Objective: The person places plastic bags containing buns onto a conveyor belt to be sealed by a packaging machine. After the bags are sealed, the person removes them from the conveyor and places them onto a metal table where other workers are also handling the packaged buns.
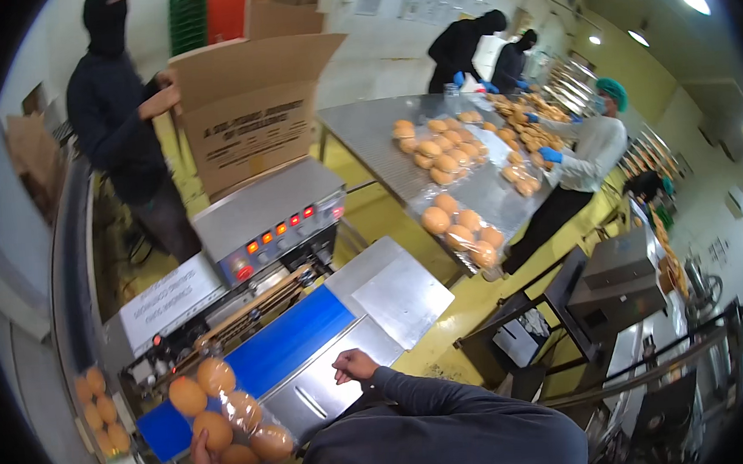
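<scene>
My left hand (203,451) grips the near left side of a clear plastic bag of round buns (213,431). Several golden-brown buns show through the shiny film. The bag is over the left end of a blue conveyor belt (295,340), part of a band sealing machine (269,228) with lit red and orange displays. Whether the bag rests on the belt is hard to tell. Loosely curled, with nothing visible in it, my right hand (354,365) is above the metal side plate (329,378) beside the belt.
Another bag of buns (102,411) lies at far left on a dark conveyor (70,263). A person (125,119) holds a cardboard box (246,112) behind the sealer. Bagged buns (449,147) cover parts of a steel table (365,130), where gloved co-workers stand, one in a green hairnet (596,148).
</scene>
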The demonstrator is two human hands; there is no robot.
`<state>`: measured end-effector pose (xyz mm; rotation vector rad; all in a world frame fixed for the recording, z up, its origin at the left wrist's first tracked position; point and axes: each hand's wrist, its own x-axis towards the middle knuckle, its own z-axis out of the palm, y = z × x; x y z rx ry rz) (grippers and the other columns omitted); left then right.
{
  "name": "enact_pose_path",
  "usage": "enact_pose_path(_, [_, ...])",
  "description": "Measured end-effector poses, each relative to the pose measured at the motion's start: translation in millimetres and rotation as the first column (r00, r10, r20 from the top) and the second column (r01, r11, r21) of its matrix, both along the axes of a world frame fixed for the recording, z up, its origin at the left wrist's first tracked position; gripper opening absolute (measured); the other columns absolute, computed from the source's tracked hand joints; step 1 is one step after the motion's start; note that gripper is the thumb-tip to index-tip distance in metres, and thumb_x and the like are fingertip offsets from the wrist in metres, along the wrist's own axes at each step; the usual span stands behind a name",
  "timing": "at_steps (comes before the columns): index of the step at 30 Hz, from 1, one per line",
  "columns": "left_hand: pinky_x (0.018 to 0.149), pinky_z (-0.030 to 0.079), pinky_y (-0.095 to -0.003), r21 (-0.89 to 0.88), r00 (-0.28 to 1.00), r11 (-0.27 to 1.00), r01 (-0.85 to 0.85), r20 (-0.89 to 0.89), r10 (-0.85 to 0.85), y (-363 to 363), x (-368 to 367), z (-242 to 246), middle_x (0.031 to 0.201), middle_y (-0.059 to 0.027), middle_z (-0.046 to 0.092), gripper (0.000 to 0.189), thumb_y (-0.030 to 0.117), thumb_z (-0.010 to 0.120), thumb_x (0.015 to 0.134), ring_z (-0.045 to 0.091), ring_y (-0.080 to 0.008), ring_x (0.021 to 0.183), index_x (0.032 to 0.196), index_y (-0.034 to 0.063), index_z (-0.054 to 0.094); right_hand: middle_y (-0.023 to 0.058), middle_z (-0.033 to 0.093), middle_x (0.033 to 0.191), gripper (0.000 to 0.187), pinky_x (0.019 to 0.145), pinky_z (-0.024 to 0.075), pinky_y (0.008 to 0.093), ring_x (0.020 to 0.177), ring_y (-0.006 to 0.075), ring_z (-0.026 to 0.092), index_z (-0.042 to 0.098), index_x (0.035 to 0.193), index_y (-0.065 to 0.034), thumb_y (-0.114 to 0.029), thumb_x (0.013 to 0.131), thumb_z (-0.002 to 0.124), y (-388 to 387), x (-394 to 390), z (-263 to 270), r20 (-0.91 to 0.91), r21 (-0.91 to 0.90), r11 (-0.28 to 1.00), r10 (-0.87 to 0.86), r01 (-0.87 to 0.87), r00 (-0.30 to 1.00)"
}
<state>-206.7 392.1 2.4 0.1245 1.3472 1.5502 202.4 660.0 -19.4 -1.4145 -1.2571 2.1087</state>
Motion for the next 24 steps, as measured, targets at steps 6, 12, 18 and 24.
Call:
enact_pose_path(6, [0.029, 0.032, -0.0221, -0.283, 0.971, 0.957, 0.065, 0.240, 0.005, -46.2, -34.0, -5.9, 0.051, 0.0025, 0.053, 0.022, 0.035, 0.055, 0.090, 0.042, -0.0089, 0.033, 0.080, 0.0162, 0.061, 0.0118, 0.065, 0.065, 0.018, 0.048, 0.0524, 0.0284, 0.055, 0.0199, 0.065, 0.056, 0.082, 0.0007, -0.016, 0.087, 0.058, -1.5, -13.5, -1.9, 0.042, 0.069, 0.997, 0.016, -0.019, 0.999])
enact_pose_path(12, [0.041, 0.034, -0.0260, -0.354, 0.974, 0.930, 0.097, 0.228, -0.015, -35.3, -7.4, -6.5, 0.061, 0.0003, 0.052, 0.025, 0.039, 0.055, 0.089, 0.045, -0.0116, 0.046, 0.090, 0.0148, 0.057, 0.0131, 0.064, 0.062, 0.019, 0.047, 0.0536, 0.0308, 0.053, 0.0197, 0.065, 0.054, 0.073, 0.0025, -0.014, 0.083, 0.055, -8.4, -12.1, 4.5, 0.063, 0.117, 0.993, 0.009, -0.016, 0.998])
enact_pose_path(18, [0.055, 0.040, -0.0306, -0.276, 0.968, 0.961, 0.023, 0.245, 0.047, -10.3, 35.3, -0.2, 0.076, -0.0028, 0.056, 0.029, 0.039, 0.054, 0.090, 0.051, -0.0147, 0.062, 0.101, 0.0116, 0.054, 0.0134, 0.064, 0.063, 0.019, 0.048, 0.0526, 0.0295, 0.053, 0.0193, 0.065, 0.053, 0.074, 0.0020, -0.013, 0.085, 0.056, -8.0, -19.9, 1.5, 0.049, 0.121, 0.987, 0.098, -0.103, 0.994])
enact_pose_path(24, [0.070, 0.046, -0.0352, -0.089, 0.885, 0.941, -0.328, 0.319, 0.339, -58.1, 79.6, 3.2, 0.092, -0.0059, 0.060, 0.037, 0.038, 0.053, 0.090, 0.057, -0.0179, 0.078, 0.112, 0.0083, 0.052, 0.0089, 0.064, 0.065, 0.019, 0.052, 0.0537, 0.0284, 0.057, 0.0164, 0.065, 0.054, 0.082, -0.0002, -0.018, 0.089, 0.057, -12.1, -93.5, 3.6, 0.006, 0.126, 0.879, 0.462, -0.459, 0.887])
